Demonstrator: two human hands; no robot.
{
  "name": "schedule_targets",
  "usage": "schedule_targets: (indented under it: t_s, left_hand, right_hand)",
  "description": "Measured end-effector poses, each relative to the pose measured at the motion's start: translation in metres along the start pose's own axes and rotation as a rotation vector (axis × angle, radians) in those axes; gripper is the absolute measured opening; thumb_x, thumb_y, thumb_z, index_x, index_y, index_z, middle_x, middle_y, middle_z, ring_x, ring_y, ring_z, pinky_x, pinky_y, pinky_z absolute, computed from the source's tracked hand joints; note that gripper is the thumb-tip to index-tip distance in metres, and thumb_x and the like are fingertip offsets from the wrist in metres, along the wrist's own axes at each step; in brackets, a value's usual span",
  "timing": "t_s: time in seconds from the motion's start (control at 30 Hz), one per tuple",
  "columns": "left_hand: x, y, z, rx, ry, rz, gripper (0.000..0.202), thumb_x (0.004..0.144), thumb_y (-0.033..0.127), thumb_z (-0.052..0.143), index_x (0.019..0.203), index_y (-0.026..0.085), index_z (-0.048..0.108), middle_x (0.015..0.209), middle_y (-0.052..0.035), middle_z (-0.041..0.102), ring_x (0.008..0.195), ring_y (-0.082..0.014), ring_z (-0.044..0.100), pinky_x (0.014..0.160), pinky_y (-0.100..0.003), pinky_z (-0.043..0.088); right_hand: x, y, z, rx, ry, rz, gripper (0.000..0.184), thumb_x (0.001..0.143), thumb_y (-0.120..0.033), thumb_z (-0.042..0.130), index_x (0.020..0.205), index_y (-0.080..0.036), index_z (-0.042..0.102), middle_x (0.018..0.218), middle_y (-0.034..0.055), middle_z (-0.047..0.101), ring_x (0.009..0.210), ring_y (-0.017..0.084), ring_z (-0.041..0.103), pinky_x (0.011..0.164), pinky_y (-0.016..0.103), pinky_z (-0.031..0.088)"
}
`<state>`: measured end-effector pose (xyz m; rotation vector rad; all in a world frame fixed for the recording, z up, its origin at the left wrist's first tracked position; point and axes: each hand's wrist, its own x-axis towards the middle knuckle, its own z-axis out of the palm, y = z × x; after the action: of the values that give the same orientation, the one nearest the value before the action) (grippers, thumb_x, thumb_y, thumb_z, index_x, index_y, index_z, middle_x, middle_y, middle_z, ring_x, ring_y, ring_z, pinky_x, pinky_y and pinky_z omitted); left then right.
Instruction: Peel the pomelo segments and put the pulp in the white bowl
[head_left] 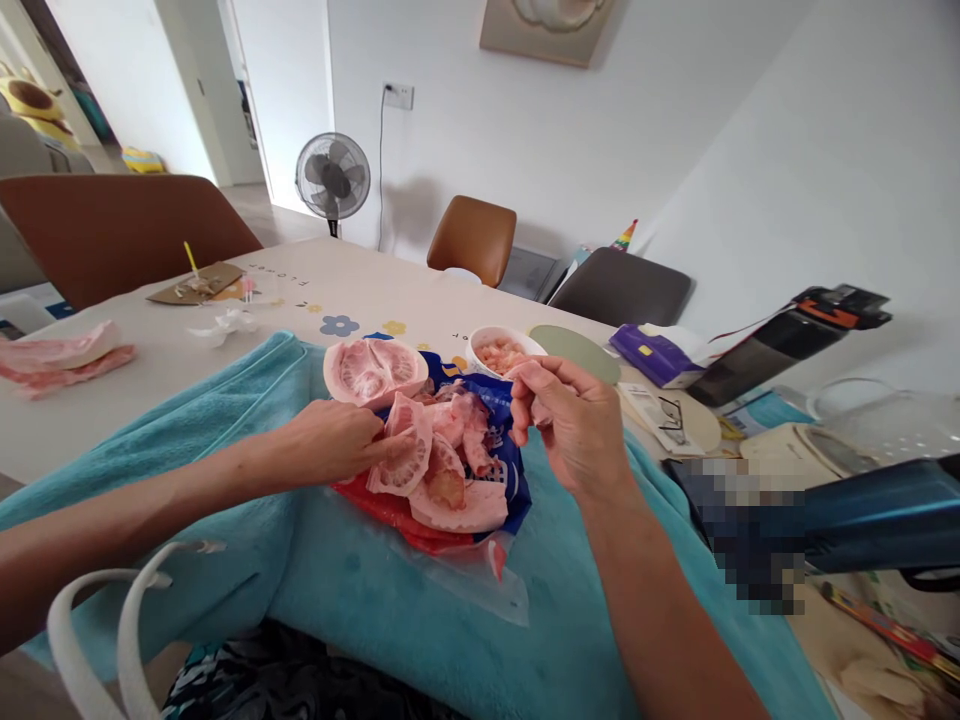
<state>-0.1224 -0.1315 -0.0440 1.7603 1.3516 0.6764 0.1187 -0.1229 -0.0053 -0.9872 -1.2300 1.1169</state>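
My left hand (337,440) reaches in with its index finger lying across a pale pink pomelo membrane (403,470) and seems to grip it; its thumb is hidden. Just behind that hand rests a pomelo half (375,370) in thick rind, cut face up. My right hand (574,420) is closed, with a small pink pomelo piece (543,412) in its curled fingers. Between the hands, torn membranes and peel (461,505) lie heaped on a blue and red plastic bag (517,490). Beyond the right hand stands a white bowl (474,350) of pomelo flesh (501,354).
A teal blanket (360,590) spreads under the bag. Pomelo rind (67,350) and crumpled tissue (223,327) lie at left on the table (292,290). To the right are a purple tissue pack (651,355), glasses (672,420), a dark bottle (780,345) and a blue bottle (885,515).
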Motion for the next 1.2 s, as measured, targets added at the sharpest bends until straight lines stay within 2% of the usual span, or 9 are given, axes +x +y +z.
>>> schedule_targets:
  t_s: [0.1,0.2,0.27,0.37,0.53,0.67,0.83,1.0,1.2]
  left_hand:
    - [0.002,0.016,-0.014,0.546,-0.021,0.003,0.051,0.082,0.06,0.051,0.05,0.021,0.053,0.05,-0.0025,0.051,0.047,-0.0139,0.036,0.053,-0.03,0.021]
    - [0.012,0.039,-0.024,0.582,0.194,-0.021,0.046,0.087,0.054,0.046,0.058,0.02,0.056,0.051,-0.001,0.054,0.049,-0.0135,0.042,0.053,-0.028,0.026]
    - [0.025,0.057,-0.025,0.418,0.248,0.036,0.038,0.086,0.049,0.05,0.066,0.02,0.061,0.057,-0.0007,0.059,0.052,-0.0126,0.046,0.053,-0.026,0.03]
    - [0.05,0.085,-0.016,0.024,0.162,0.197,0.02,0.083,0.035,0.058,0.085,0.018,0.067,0.072,-0.0016,0.067,0.057,-0.0103,0.051,0.053,-0.022,0.036]
    - [0.092,0.112,0.01,-0.544,0.033,0.183,0.008,0.082,0.013,0.056,0.077,0.014,0.063,0.069,-0.0011,0.059,0.054,-0.0076,0.05,0.044,-0.02,0.036]
    - [0.114,0.107,0.018,-0.834,-0.077,0.068,0.007,0.082,0.008,0.057,0.08,0.011,0.063,0.07,-0.0036,0.063,0.057,-0.0087,0.057,0.052,-0.022,0.046]
    - [0.135,0.098,0.026,-0.965,-0.275,-0.027,0.013,0.082,0.003,0.056,0.083,0.006,0.068,0.081,-0.0114,0.07,0.071,-0.014,0.067,0.073,-0.028,0.054]
    - [0.152,0.094,0.048,-1.061,-0.205,0.0,0.014,0.082,0.005,0.058,0.084,0.01,0.071,0.086,-0.0072,0.069,0.07,-0.0105,0.064,0.076,-0.029,0.054]
    - [0.166,0.074,0.065,-1.02,-0.177,-0.03,0.01,0.08,0.01,0.062,0.086,0.011,0.07,0.084,-0.0062,0.067,0.069,-0.0109,0.064,0.074,-0.028,0.054]
  right_hand:
    - [0.001,0.003,0.001,0.005,0.001,0.021,0.017,0.075,-0.031,0.071,0.068,-0.017,0.065,0.061,-0.0033,0.058,0.038,0.008,0.05,0.03,0.021,0.041]
    - [0.003,0.004,-0.001,0.034,0.018,0.046,0.018,0.074,-0.031,0.071,0.066,-0.016,0.065,0.061,-0.0033,0.057,0.037,0.007,0.049,0.03,0.021,0.04]
    - [0.007,0.002,-0.002,0.075,0.037,0.077,0.018,0.072,-0.031,0.072,0.066,-0.016,0.065,0.061,-0.0032,0.057,0.038,0.007,0.048,0.03,0.021,0.039]
    - [0.018,-0.005,-0.006,0.155,0.043,0.132,0.017,0.07,-0.03,0.074,0.066,-0.015,0.065,0.062,-0.0026,0.057,0.043,0.006,0.049,0.032,0.018,0.038]
    - [0.05,-0.017,-0.016,0.235,0.049,0.19,0.013,0.073,-0.025,0.071,0.068,-0.013,0.067,0.065,-0.0001,0.062,0.051,0.007,0.053,0.04,0.016,0.044]
    - [0.077,-0.014,-0.029,0.221,0.135,0.222,0.01,0.078,-0.019,0.065,0.07,-0.015,0.067,0.068,0.0024,0.067,0.064,0.012,0.064,0.055,0.02,0.054]
    - [0.108,0.005,-0.038,0.26,0.109,0.227,0.014,0.079,-0.016,0.061,0.066,-0.016,0.066,0.073,0.0043,0.07,0.077,0.016,0.069,0.074,0.026,0.057]
    - [0.127,0.023,-0.038,0.325,0.102,0.19,0.008,0.075,-0.016,0.064,0.07,-0.016,0.069,0.074,0.0027,0.071,0.069,0.013,0.065,0.065,0.022,0.054]
    - [0.134,0.045,-0.037,0.376,0.046,0.154,0.007,0.069,-0.022,0.072,0.071,-0.017,0.068,0.075,0.0031,0.072,0.076,0.016,0.067,0.073,0.026,0.052]
